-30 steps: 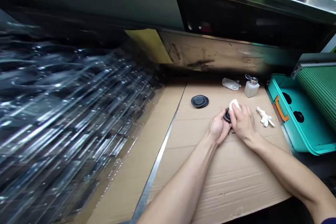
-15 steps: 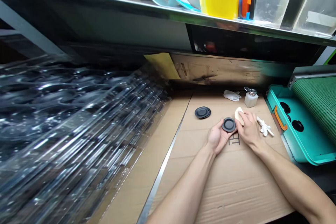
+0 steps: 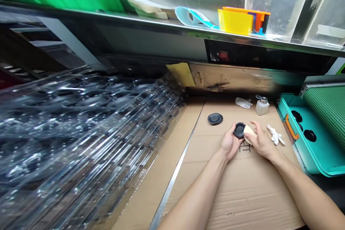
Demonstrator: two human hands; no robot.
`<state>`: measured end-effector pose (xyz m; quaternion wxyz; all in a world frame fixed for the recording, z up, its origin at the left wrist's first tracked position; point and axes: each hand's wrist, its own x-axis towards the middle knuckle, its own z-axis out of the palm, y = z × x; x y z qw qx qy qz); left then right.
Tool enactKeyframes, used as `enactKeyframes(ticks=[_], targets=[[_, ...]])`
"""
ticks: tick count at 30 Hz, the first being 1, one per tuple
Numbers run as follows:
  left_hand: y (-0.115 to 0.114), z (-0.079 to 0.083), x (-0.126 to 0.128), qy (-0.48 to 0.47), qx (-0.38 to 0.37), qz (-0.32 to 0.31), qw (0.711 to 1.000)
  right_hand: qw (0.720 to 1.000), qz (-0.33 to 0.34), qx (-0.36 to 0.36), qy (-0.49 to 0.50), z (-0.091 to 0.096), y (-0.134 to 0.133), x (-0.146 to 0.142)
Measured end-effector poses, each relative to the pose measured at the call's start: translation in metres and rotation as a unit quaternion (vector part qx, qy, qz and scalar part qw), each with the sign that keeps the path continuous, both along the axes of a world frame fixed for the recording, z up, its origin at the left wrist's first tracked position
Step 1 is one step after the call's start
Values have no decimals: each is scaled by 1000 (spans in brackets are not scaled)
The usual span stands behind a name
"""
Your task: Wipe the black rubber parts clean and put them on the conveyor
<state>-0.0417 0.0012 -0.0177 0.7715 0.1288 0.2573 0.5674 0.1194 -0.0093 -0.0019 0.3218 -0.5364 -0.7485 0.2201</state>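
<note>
My left hand [image 3: 229,143] grips a round black disc part [image 3: 238,129] by its edge, tilted up above the cardboard sheet [image 3: 242,183]. My right hand [image 3: 261,141] pinches a pale cream wiping pad [image 3: 249,133] and presses it against the right side of that disc. A second black disc [image 3: 215,118] lies flat on the cardboard a little to the left and farther back.
A small liquid dispenser bottle [image 3: 261,105], a crumpled white cloth [image 3: 243,102] and a white glove [image 3: 275,134] lie at the back right. A teal tray [image 3: 312,147] with black parts sits right. Stacked clear plastic trays [image 3: 81,143] fill the left. A shelf holds a yellow bin [image 3: 235,21].
The disc has been tipped up toward me and the pad has slid from its top to its right edge. The view has tilted upward, so the shelf shows more.
</note>
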Motion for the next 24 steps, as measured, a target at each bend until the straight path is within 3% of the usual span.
enactKeyframes(ticks=[10, 13, 18, 22, 24], targets=[[-3, -5, 10, 58, 49, 7, 997, 988, 6, -63, 144, -5, 7, -19], [-3, -5, 10, 63, 50, 9, 997, 994, 41, -74, 67, -1, 7, -13], [-3, -5, 12, 72, 38, 27, 996, 989, -95, 49, -106, 3, 6, -12], [-3, -7, 12, 67, 28, 27, 997, 979, -63, 63, -185, 2, 7, -24], [-2, -8, 11, 64, 22, 24, 997, 966, -112, 53, -225, 3, 7, -27]])
